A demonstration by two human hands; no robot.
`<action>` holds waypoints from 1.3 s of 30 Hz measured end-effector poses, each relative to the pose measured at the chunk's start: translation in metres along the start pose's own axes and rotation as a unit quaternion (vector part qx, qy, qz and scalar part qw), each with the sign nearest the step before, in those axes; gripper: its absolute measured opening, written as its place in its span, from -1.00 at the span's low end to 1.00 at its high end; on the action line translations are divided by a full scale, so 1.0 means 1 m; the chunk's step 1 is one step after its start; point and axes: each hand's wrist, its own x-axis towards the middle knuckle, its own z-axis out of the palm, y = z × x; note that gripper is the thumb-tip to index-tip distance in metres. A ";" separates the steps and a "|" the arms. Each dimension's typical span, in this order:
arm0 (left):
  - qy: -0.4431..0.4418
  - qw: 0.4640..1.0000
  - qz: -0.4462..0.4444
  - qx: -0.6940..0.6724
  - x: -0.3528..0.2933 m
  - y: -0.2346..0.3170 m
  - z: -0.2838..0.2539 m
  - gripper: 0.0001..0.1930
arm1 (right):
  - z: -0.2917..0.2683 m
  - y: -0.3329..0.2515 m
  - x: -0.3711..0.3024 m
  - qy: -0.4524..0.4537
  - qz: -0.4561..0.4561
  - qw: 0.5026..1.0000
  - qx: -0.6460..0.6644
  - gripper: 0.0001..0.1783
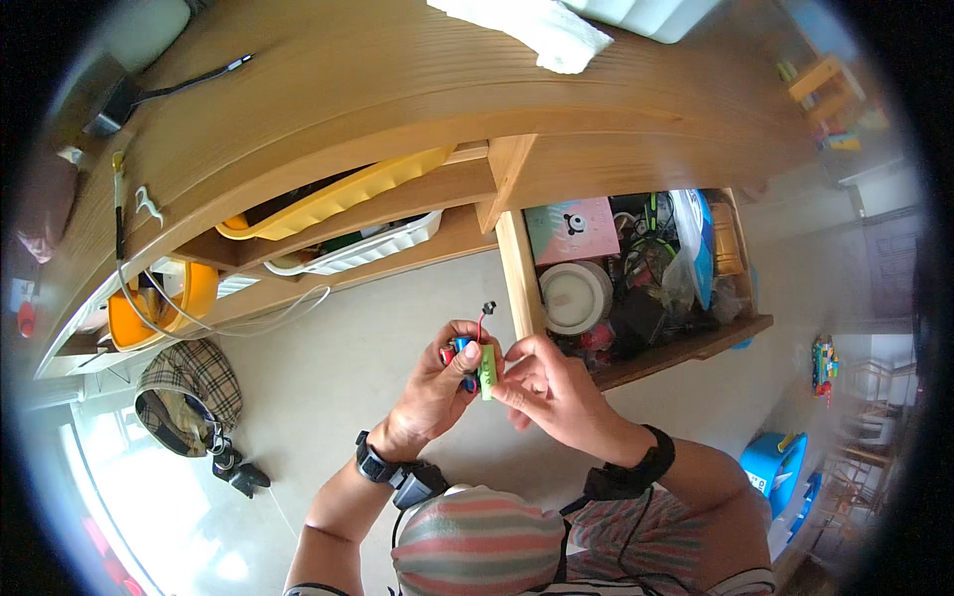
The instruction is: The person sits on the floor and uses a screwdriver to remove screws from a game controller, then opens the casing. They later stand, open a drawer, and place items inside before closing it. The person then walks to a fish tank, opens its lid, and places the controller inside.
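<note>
In front of my body, my left hand point(442, 382) is closed around a small bundle of batteries. A green battery point(487, 374) stands upright at the bundle's right side, with a blue battery point(461, 366) partly hidden under my thumb. Some red shows beside the blue one. From the top, a red wire rises to a small black connector point(488, 308). My right hand point(555, 390) has its fingers bent, thumb and fingertips at the green battery's right edge. Both hands are just left of the open wooden drawer point(520, 283).
The drawer holds a pink box point(573, 229), a round white container point(573, 298), cables and plastic bags. Yellow and white trays sit on shelves under the wooden tabletop point(378, 89). A plaid basket point(189, 387) stands on the floor at left, a blue bin point(773, 465) at right.
</note>
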 end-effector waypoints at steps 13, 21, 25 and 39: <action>0.005 0.987 0.000 0.160 -0.005 0.021 0.032 -0.63 | 0.000 0.002 0.005 0.025 0.005 0.965 0.263 -0.59; 0.056 0.949 0.103 0.294 0.005 0.011 0.032 -0.70 | -0.005 -0.003 -0.002 -0.006 -0.007 0.951 0.308 -0.55; 0.079 0.946 0.072 0.307 0.009 0.008 0.043 -0.76 | -0.020 0.001 -0.007 0.015 0.024 0.948 0.317 -0.63; 0.012 0.912 0.127 0.390 0.064 -0.023 0.088 -0.75 | -0.107 0.025 -0.050 0.214 -0.022 0.960 0.177 -0.74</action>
